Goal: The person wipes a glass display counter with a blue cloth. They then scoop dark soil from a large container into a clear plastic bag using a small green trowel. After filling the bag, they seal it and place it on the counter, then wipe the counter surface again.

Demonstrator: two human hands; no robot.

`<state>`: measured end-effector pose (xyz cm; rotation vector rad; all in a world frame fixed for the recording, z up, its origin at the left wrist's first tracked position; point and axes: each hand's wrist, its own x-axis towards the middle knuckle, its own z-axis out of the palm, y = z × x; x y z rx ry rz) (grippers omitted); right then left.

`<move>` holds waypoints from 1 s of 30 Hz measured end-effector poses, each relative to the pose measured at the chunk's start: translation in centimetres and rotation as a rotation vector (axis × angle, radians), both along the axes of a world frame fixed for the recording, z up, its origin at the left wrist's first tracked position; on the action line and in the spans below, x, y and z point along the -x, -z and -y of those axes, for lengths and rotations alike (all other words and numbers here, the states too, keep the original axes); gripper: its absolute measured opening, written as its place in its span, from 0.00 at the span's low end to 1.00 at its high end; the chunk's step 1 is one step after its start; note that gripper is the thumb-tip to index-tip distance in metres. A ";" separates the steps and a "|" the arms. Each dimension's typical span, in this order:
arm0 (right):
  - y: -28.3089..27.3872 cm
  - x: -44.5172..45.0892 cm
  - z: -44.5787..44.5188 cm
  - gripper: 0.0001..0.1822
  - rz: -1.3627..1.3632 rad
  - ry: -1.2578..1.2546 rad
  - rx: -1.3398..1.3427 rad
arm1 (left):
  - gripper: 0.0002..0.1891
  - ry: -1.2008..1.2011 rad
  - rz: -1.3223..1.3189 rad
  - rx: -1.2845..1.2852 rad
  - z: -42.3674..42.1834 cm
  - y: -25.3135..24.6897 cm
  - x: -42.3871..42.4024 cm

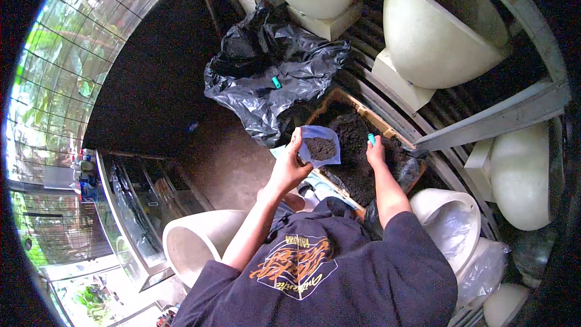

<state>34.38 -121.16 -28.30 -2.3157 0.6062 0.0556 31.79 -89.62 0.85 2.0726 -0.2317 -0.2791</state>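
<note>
My left hand grips the edge of a translucent plastic bag, whose open mouth shows dark soil inside. To the right, my right hand is closed around a small teal handle; whatever it belongs to is hidden or too small to tell. Below both hands lies a crate with an orange-tan rim, filled with loose dark soil. Beyond it spreads a crumpled black plastic sheet or bag, with another small teal object on it.
Large pale planters or pots stand at the upper right, and similar ones lie beside me. A metal frame bar crosses at right. Clear plastic bulges at lower right. A glass-fronted cabinet and wire mesh are at left.
</note>
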 end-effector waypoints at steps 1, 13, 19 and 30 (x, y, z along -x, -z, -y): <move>0.7 0.0 -0.6 0.19 -0.037 -0.027 0.021 | 0.49 -0.010 0.016 -0.030 -0.1 -0.1 0.1; -13.9 -1.8 2.2 0.18 -0.240 -0.319 0.118 | 0.50 -0.064 0.077 -0.055 0.7 0.7 -0.4; -14.6 -10.0 1.4 0.22 -0.046 -0.403 0.169 | 0.49 -0.090 -0.084 0.038 1.1 -0.6 -0.4; -7.4 -8.7 -2.3 0.21 -0.096 -0.683 0.175 | 0.48 -0.103 -0.044 -0.023 0.7 0.3 -0.1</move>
